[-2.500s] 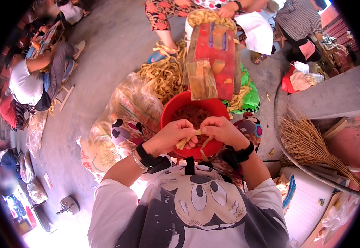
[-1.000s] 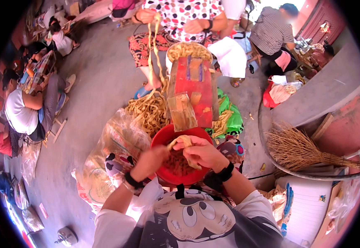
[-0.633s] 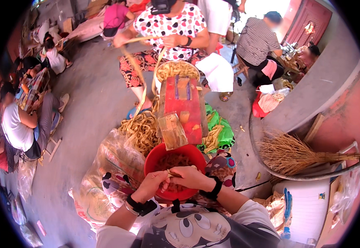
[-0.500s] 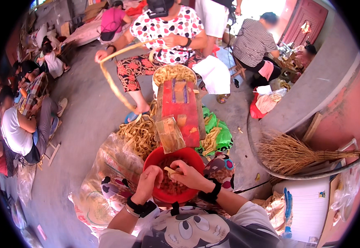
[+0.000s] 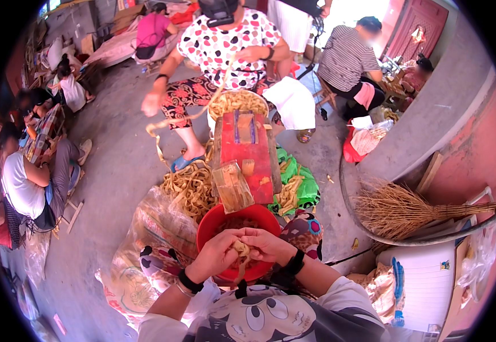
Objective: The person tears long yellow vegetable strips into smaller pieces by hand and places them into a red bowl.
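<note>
Two hands, both mine, meet above the red bucket, fingers bent and pinching one pale strip between them. My left hand has it from one side, my right hand from the other; I cannot tell exactly where each fingertip presses. The strip's tail hangs down toward the bucket's near rim. If either pinch slackened, I think the bunched part could spring loose and drop among the brown pieces in the bucket; an uneven pull might tear it.

Just beyond the bucket is the red tabletop, and a wooden block at its near end seems to overlap the far rim, so a knock from below could tip it in. Left of the bucket lies a plastic sack; beyond the bucket to the left, a heap of strips, which a dragging foot could tangle. Beyond it to the right sits a green bag. Farthest past the bucket, a co-worker handles a long strip.
</note>
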The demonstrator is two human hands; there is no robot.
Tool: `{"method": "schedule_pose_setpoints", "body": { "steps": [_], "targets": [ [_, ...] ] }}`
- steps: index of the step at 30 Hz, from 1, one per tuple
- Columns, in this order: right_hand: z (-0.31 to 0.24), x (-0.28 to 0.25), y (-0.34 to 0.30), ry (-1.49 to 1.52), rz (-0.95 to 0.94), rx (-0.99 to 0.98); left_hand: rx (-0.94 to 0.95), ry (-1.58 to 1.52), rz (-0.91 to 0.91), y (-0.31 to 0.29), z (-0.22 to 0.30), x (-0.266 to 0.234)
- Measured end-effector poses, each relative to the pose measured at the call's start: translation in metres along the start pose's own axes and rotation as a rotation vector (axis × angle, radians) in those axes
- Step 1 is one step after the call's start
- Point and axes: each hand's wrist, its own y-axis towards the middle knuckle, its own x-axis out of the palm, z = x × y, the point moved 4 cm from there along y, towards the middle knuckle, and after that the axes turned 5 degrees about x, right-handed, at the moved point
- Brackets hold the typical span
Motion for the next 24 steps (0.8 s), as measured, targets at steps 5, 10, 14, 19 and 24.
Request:
{"method": "schedule_pose_setpoints", "body": {
  "steps": [5, 10, 14, 19, 24],
  "targets": [
    [-0.006, 0.011, -0.004, -0.638, 0.335, -0.058, -0.375, -0.021, -0.098, -0.017, -0.027, 0.010],
    [-0.008, 0.010, -0.009, -1.485, 0.522, -0.627, -0.462, 0.085, -0.073, -0.014, -0.026, 0.011],
    [-0.014, 0.014, -0.013, -0.711, 0.373, -0.153, -0.409, 0.192, -0.031, -0.017, -0.026, 0.002],
    [-0.007, 0.009, -0.009, -0.496, 0.252, -0.008, -0.356, -0.015, -0.110, -0.015, -0.013, 0.001],
    [-0.013, 0.002, -0.008, -0.642, 0.341, 0.000, -0.466, -0.079, -0.095, -0.013, -0.015, 0.002]
  ]
}}
